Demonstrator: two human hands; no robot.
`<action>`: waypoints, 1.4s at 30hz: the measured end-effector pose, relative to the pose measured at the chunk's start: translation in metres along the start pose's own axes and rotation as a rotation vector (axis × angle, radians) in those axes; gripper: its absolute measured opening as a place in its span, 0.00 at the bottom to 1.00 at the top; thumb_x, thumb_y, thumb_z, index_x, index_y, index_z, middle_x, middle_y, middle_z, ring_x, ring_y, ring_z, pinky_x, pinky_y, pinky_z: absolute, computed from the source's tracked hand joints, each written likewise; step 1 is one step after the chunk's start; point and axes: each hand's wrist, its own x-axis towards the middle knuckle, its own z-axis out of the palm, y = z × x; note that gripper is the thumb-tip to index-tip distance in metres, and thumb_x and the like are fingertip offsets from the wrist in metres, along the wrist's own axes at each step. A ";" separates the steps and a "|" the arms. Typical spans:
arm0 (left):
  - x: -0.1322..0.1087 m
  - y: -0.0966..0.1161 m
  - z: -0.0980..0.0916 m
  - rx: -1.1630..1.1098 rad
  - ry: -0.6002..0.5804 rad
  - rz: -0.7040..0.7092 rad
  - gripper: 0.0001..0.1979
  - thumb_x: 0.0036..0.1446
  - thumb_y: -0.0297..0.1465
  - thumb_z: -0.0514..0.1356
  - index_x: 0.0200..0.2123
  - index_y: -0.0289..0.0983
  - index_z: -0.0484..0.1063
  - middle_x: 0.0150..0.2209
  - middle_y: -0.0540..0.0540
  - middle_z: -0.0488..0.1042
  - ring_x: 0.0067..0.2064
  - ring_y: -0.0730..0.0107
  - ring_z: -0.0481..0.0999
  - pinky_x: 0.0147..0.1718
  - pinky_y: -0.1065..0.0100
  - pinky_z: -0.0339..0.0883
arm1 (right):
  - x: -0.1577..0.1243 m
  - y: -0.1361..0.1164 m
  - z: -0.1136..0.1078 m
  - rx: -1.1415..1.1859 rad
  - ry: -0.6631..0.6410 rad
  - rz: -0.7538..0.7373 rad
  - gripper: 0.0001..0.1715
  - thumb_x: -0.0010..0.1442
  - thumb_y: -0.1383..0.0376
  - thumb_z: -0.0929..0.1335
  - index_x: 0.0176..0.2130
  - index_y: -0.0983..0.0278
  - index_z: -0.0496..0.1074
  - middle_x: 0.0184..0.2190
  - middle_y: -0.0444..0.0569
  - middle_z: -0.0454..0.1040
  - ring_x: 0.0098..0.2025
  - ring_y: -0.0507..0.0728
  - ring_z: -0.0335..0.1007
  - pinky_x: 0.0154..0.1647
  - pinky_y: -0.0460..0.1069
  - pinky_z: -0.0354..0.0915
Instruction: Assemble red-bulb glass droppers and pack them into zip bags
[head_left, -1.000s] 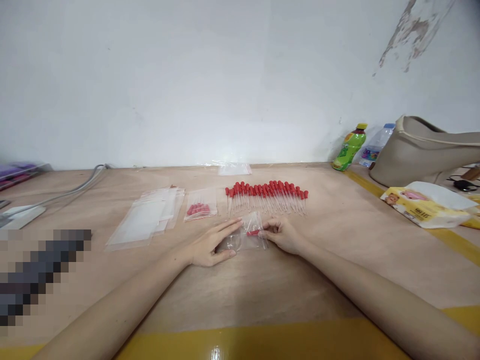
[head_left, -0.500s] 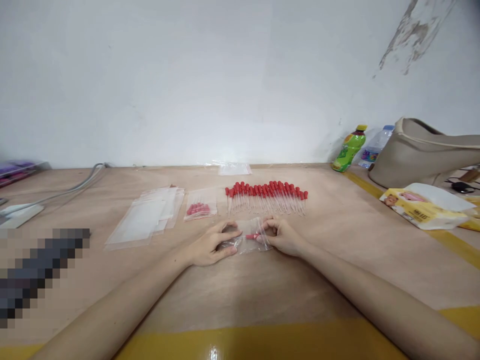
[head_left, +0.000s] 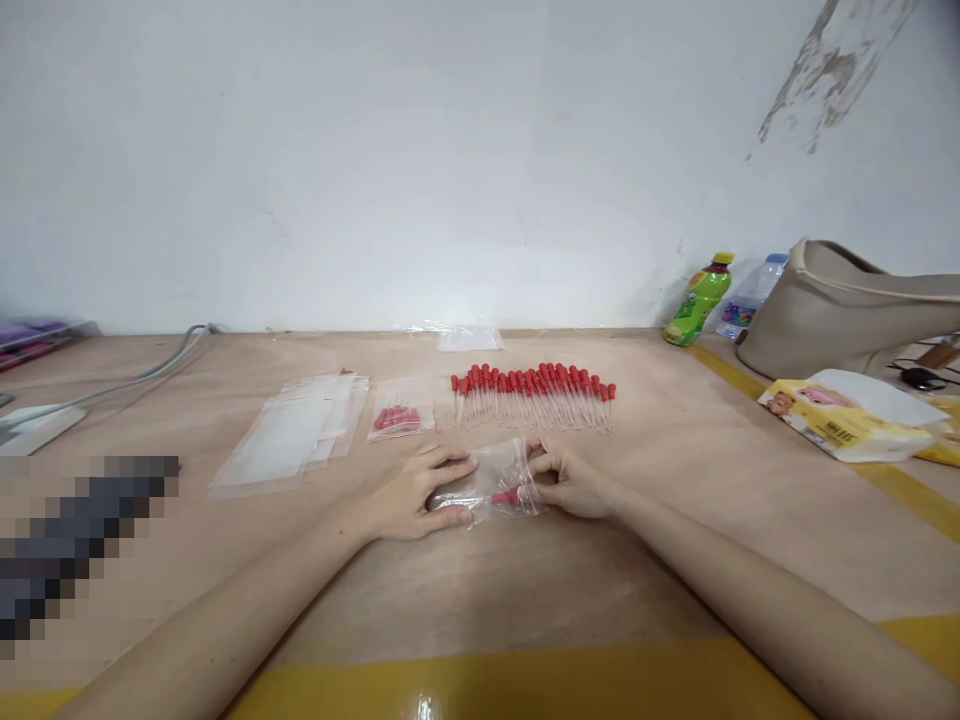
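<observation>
A clear plastic bag (head_left: 495, 466) lies on the table between my hands, with a red-capped dropper (head_left: 504, 497) inside it. My left hand (head_left: 420, 495) rests on the bag's left side, fingers and thumb apart, holding it down. At the bag's right end, my right hand (head_left: 566, 478) pinches the opening near the red cap. Behind the hands lies a row of red-topped clear droppers (head_left: 532, 390). To their left is a filled bag (head_left: 402, 408) with several red tops inside, and further left a fanned stack of flat clear bags (head_left: 289, 430).
Another clear bag (head_left: 469, 339) lies by the wall. At the right are a green bottle (head_left: 699, 303), a clear bottle (head_left: 752, 300), a beige bag (head_left: 832, 310) and a yellow tissue pack (head_left: 840, 415). A cable (head_left: 161, 368) and a blurred dark object (head_left: 82, 540) are at left.
The dropper in the bag has shifted nearer to me and now lies by my left thumb. My right hand has moved slightly to the right with the bag's edge.
</observation>
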 end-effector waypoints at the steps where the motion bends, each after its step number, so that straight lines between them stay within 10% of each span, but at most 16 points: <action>1: 0.000 0.001 -0.001 0.005 -0.005 -0.001 0.29 0.54 0.45 0.54 0.57 0.42 0.57 0.55 0.41 0.61 0.54 0.55 0.61 0.51 0.54 0.57 | 0.000 -0.001 0.000 -0.009 -0.015 -0.025 0.13 0.51 0.54 0.68 0.28 0.61 0.76 0.38 0.49 0.67 0.43 0.55 0.62 0.47 0.51 0.59; 8: -0.003 0.007 -0.006 0.003 -0.065 0.005 0.29 0.58 0.44 0.50 0.60 0.39 0.48 0.59 0.41 0.55 0.60 0.57 0.53 0.58 0.50 0.43 | 0.003 0.015 -0.009 -0.044 0.271 0.148 0.14 0.52 0.56 0.66 0.31 0.65 0.73 0.30 0.48 0.71 0.31 0.52 0.65 0.32 0.48 0.61; 13: 0.001 0.006 -0.004 0.002 -0.079 0.042 0.21 0.60 0.41 0.48 0.54 0.41 0.59 0.61 0.43 0.52 0.62 0.60 0.48 0.60 0.50 0.34 | 0.018 0.023 -0.021 -0.258 0.508 0.202 0.10 0.51 0.62 0.65 0.31 0.66 0.73 0.25 0.46 0.72 0.26 0.51 0.64 0.27 0.46 0.59; 26: 0.003 0.002 -0.001 -0.059 -0.081 -0.052 0.20 0.62 0.36 0.45 0.58 0.44 0.55 0.61 0.48 0.51 0.62 0.64 0.51 0.59 0.56 0.46 | 0.127 0.023 -0.027 -0.826 0.499 0.415 0.18 0.57 0.56 0.60 0.37 0.60 0.74 0.41 0.53 0.71 0.46 0.62 0.61 0.48 0.59 0.48; 36: 0.003 0.000 0.000 -0.057 -0.056 -0.008 0.20 0.62 0.35 0.46 0.58 0.44 0.55 0.61 0.47 0.52 0.61 0.62 0.51 0.58 0.52 0.46 | 0.150 0.030 -0.034 -0.490 0.606 0.466 0.15 0.53 0.57 0.63 0.33 0.64 0.73 0.41 0.54 0.69 0.48 0.63 0.60 0.49 0.58 0.52; 42: 0.002 0.001 0.001 -0.060 -0.045 -0.031 0.21 0.62 0.37 0.47 0.57 0.45 0.56 0.61 0.46 0.52 0.61 0.62 0.51 0.58 0.53 0.47 | 0.101 0.026 -0.050 -0.190 0.750 0.332 0.21 0.62 0.56 0.50 0.44 0.65 0.60 0.34 0.49 0.71 0.31 0.49 0.67 0.32 0.45 0.63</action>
